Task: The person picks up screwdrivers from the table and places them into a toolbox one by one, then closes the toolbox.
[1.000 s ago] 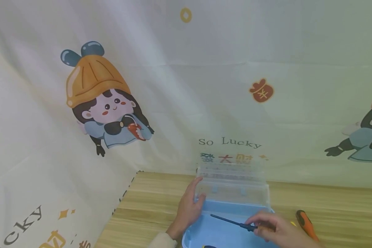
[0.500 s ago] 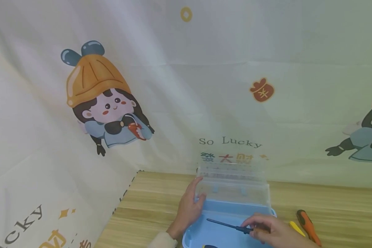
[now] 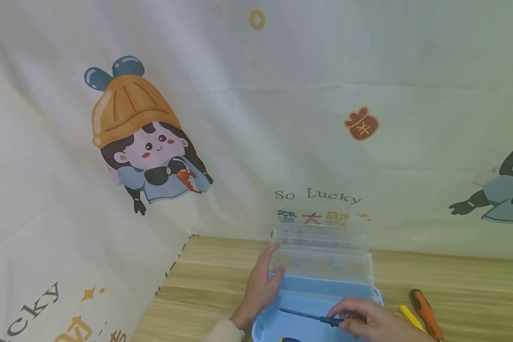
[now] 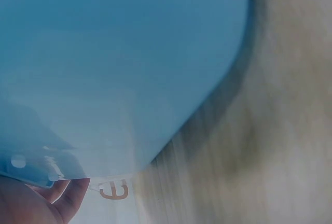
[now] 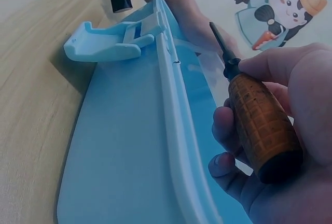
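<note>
A screwdriver (image 3: 303,315) with a dark shaft and an orange-brown, black-ended handle (image 5: 264,125) is in my right hand (image 3: 367,318). My thumb and curled fingers hold its handle, and its tip points left over the open light-blue plastic box (image 3: 316,280). At the box's left rear corner my left hand (image 3: 261,287) grips the edge by the raised clear lid (image 3: 320,266), thumb toward the inside. In the left wrist view, only part of the left hand (image 4: 31,203) shows beneath the blue box wall (image 4: 119,68). The box's front is cut off in the head view.
On the wooden table (image 3: 196,280), right of the box, lie an orange-and-black handled tool (image 3: 425,311) and a yellow item (image 3: 410,317). A dark, yellow-edged object (image 3: 288,339) shows at the lower frame edge. A blue latch (image 5: 104,42) juts from the box. Printed cloth (image 3: 239,118) hangs behind.
My right hand has moved left and slightly down with the screwdriver, uncovering more of the yellow item. The left hand stays on the box.
</note>
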The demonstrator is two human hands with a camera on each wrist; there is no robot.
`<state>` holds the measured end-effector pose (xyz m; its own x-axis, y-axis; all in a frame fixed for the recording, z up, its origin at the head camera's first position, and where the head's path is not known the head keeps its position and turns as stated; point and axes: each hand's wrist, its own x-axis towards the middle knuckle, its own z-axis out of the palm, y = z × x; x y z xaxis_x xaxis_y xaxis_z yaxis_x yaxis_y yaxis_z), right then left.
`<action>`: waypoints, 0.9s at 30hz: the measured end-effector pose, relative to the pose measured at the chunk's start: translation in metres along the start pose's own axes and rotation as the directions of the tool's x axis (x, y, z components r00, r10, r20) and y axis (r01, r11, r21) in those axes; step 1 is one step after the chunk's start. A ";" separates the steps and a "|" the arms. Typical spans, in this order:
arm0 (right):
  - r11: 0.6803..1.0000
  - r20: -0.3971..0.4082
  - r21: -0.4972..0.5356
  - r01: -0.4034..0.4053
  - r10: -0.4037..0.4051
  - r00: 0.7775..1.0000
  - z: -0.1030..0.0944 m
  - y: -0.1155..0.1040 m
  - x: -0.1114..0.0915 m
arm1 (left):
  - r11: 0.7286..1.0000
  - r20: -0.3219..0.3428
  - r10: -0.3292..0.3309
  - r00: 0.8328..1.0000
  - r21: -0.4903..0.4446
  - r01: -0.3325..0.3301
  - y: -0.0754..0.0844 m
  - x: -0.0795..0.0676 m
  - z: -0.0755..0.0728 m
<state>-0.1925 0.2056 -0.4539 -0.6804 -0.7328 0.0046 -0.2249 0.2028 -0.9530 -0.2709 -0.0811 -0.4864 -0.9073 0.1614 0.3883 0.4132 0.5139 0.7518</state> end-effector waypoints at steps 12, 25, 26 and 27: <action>0.997 0.073 0.008 0.077 -0.077 0.994 0.004 0.004 0.008 | 1.000 -0.006 0.005 1.000 0.017 -0.005 0.000 0.001 0.001; 0.998 0.132 0.055 0.017 -0.025 0.991 0.009 0.007 0.015 | 1.000 -0.007 -0.006 1.000 0.012 0.006 0.000 0.000 0.001; 0.998 0.134 0.061 0.011 -0.019 0.991 0.009 0.008 0.016 | 1.000 -0.005 -0.009 1.000 0.009 0.009 0.000 0.000 0.001; 0.998 0.136 0.061 0.005 -0.013 0.991 0.009 0.009 0.017 | 1.000 -0.003 -0.012 1.000 0.005 0.012 0.000 0.001 0.000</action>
<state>-0.1993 0.1892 -0.4649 -0.5763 -0.8169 -0.0239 -0.1851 0.1590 -0.9698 -0.2715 -0.0804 -0.4861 -0.9119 0.1529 0.3810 0.4020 0.5202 0.7535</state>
